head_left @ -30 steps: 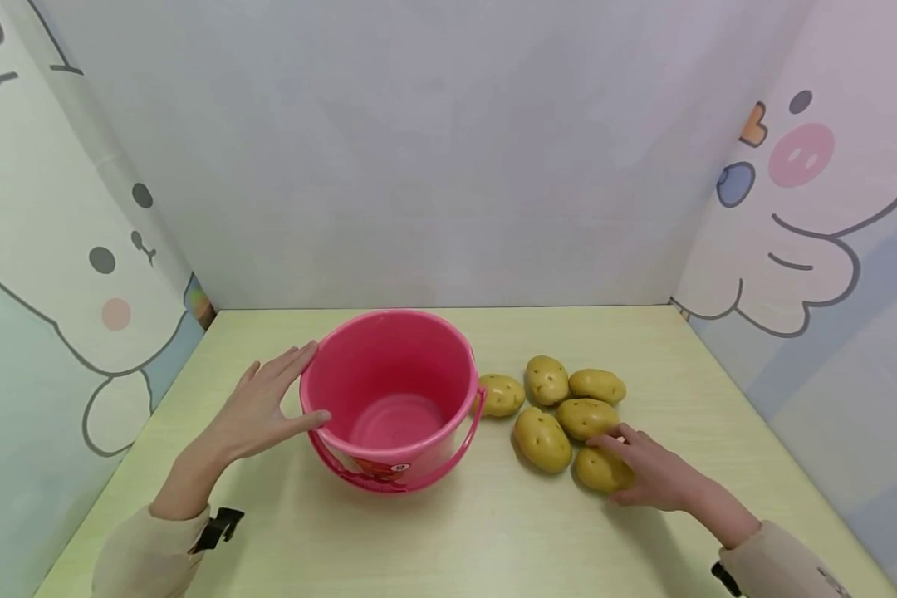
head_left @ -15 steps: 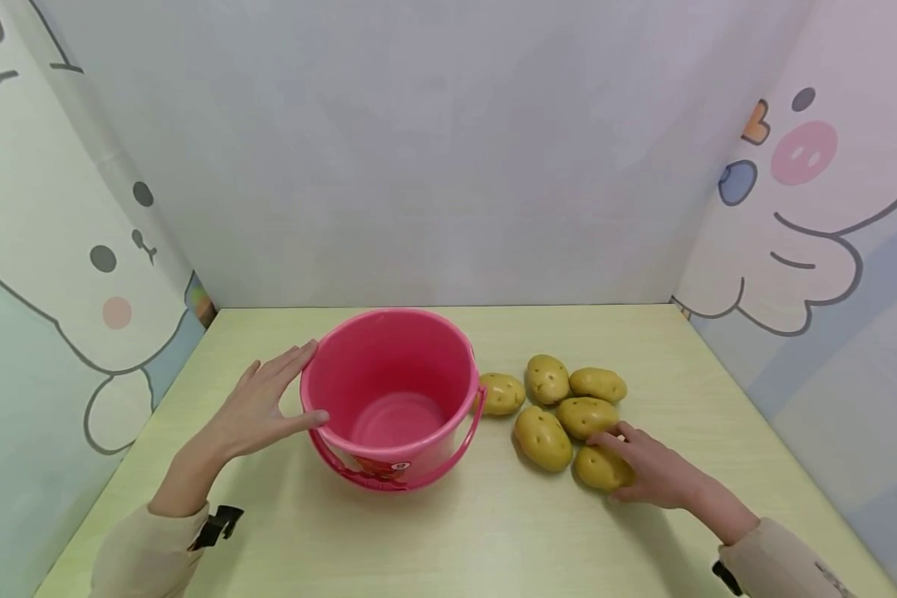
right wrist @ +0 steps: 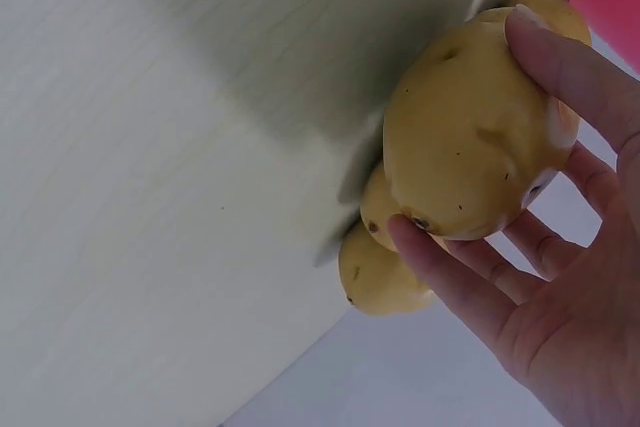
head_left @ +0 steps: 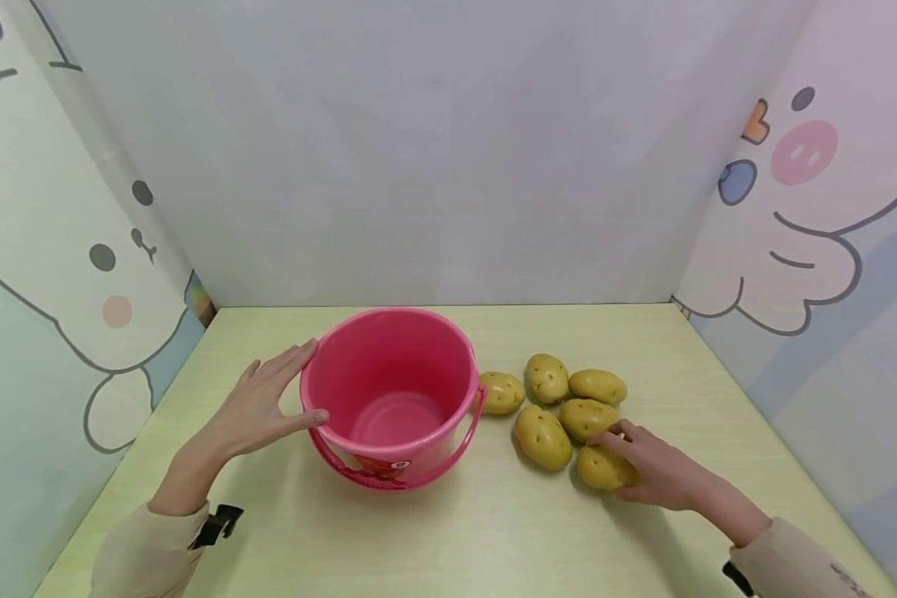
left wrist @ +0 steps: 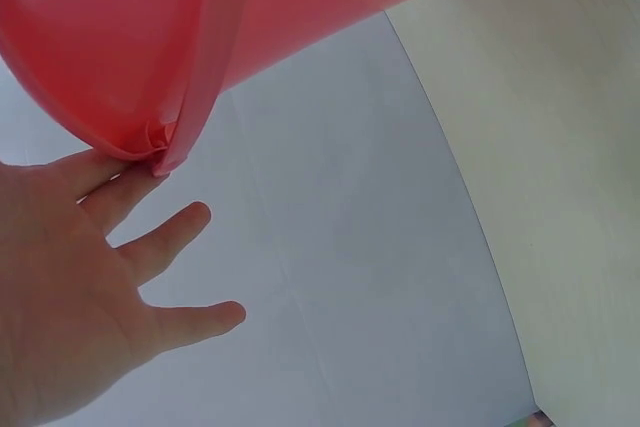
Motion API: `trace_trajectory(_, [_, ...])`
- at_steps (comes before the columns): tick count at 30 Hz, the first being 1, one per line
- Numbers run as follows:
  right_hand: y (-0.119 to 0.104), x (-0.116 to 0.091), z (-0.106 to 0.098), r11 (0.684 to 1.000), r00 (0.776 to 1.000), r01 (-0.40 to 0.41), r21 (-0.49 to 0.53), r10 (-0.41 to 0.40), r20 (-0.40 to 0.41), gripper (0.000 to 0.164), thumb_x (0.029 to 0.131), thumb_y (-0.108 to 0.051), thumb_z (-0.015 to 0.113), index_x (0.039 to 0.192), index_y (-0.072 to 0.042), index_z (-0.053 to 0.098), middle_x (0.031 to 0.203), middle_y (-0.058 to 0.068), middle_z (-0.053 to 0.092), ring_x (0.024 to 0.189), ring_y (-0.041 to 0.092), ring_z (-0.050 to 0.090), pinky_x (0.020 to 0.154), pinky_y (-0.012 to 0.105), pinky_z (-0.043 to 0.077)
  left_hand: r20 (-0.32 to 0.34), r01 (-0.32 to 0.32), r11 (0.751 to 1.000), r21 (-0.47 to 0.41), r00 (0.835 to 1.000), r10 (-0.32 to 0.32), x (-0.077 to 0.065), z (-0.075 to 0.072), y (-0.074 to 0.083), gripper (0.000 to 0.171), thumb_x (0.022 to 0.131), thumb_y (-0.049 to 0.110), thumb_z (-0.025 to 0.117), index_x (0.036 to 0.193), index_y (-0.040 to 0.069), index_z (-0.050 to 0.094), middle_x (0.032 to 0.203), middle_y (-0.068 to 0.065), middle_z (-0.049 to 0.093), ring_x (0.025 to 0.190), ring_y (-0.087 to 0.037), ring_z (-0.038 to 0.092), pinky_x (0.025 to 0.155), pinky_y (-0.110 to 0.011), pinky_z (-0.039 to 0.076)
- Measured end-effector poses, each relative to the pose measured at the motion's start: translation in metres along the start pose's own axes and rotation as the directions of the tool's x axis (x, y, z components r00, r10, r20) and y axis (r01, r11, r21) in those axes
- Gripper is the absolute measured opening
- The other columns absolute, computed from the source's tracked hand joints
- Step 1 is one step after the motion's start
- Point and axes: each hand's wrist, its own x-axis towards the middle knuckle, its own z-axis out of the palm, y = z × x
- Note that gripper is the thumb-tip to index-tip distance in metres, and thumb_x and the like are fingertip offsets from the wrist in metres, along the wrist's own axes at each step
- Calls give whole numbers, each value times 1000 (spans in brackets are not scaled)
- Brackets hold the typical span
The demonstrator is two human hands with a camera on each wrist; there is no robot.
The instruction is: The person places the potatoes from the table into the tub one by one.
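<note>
A pink plastic bucket (head_left: 396, 357) stands upright on the table, its handle (head_left: 459, 448) hanging down at the front. Inside, its bottom shows bare. My left hand (head_left: 257, 415) rests at the bucket's left rim, thumb and fingers spread and mostly straight. In the left wrist view two fingertips touch the rim by the handle's hinge. To the right, my right hand (head_left: 661, 472) holds the nearest potato (head_left: 602, 470), thumb and fingers around its sides. The right wrist view shows this potato (right wrist: 470, 137) large between the fingers.
Several other yellow potatoes lie between the bucket and my right hand, including a large one (head_left: 542, 438) and one close to the bucket (head_left: 502, 393). The pale wooden table (head_left: 448, 540) is bordered by a grey back wall (head_left: 448, 166) and cartoon-printed side walls.
My right hand and the potato it holds have shifted slightly to the right. The potato just behind has nudged right too. My left hand and the bucket stay in place.
</note>
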Motion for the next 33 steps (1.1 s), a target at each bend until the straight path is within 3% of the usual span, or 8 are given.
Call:
trace_trajectory(16, [-15, 3, -21, 998, 999, 50, -30, -49, 8, 63, 62, -15, 78, 118, -15, 50, 108, 4, 42, 91, 16, 45, 68, 36, 47, -5, -7, 1000, 3, 1000, 7, 0, 0, -1, 87, 73, 50, 62, 140, 10, 24, 138, -14, 29, 123, -36, 24, 91, -65, 13])
trace_trajectory(33, [-31, 25, -69, 989, 994, 98, -115, -103, -38, 63, 62, -16, 79, 117, -16, 50, 108, 5, 45, 89, 18, 47, 65, 34, 47, 8, 6, 1000, -7, 1000, -6, -1, 0, -1, 88, 73, 49, 63, 140, 10, 23, 138, -15, 29, 123, -36, 23, 92, -64, 13])
